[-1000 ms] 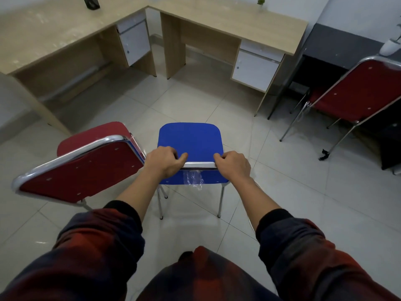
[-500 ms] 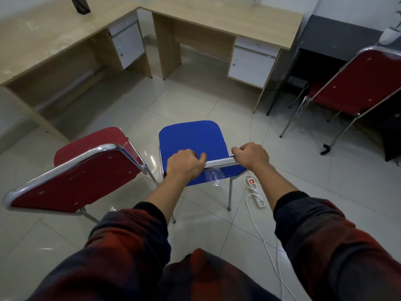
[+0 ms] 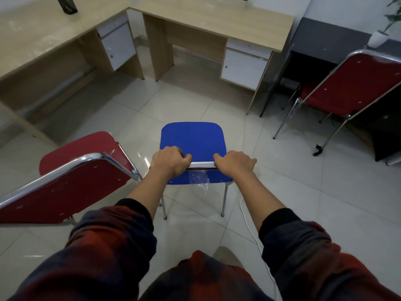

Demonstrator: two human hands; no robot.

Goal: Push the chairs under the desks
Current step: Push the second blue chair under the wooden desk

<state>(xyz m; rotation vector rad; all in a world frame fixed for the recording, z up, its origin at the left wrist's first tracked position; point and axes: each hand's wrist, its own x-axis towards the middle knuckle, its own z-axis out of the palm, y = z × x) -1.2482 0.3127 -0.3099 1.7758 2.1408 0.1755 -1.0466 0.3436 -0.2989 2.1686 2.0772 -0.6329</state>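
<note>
Left hand (image 3: 170, 162) curled over the chrome top rail (image 3: 200, 165) of the blue chair (image 3: 193, 137), fingers (image 3: 181, 153) wrapped forward and down, clamped on the rail. Right hand (image 3: 235, 163) the same way on the same rail, fingers (image 3: 219, 158) closed around it, thumb side toward the other hand. Between the two hands, a short bare piece of the rail. Just below the fingers, the blue backrest with a scrap of clear plastic (image 3: 200, 180) hanging from it. Just beyond the fingers, the blue seat, level, pointing away toward the desks. Under the hands, thin metal legs (image 3: 224, 199) standing on the tiled floor (image 3: 282, 181), out in the open and well apart from any desk.

Just left of the left hand, a red chair (image 3: 71, 187) with chrome frame, backrest near the left forearm, not touching the blue chair as far as can be told. Near the right forearm, a white cable (image 3: 252, 233) lying on the floor.

Far ahead of the fingers, a wooden desk (image 3: 217, 20) with a white drawer unit (image 3: 243, 68) at its right end. Ahead and to the left, a second wooden desk (image 3: 43, 35) at a right angle to the first, also with white drawers. Far right of the right hand, a second red chair (image 3: 351, 83) in front of a dark desk (image 3: 332, 40), its seat partly under that desk. On the dark desk, a white pot with a plant (image 3: 378, 38).

Closest to the camera, dark red checked sleeves (image 3: 303, 257) covering both arms up to mid forearm.
</note>
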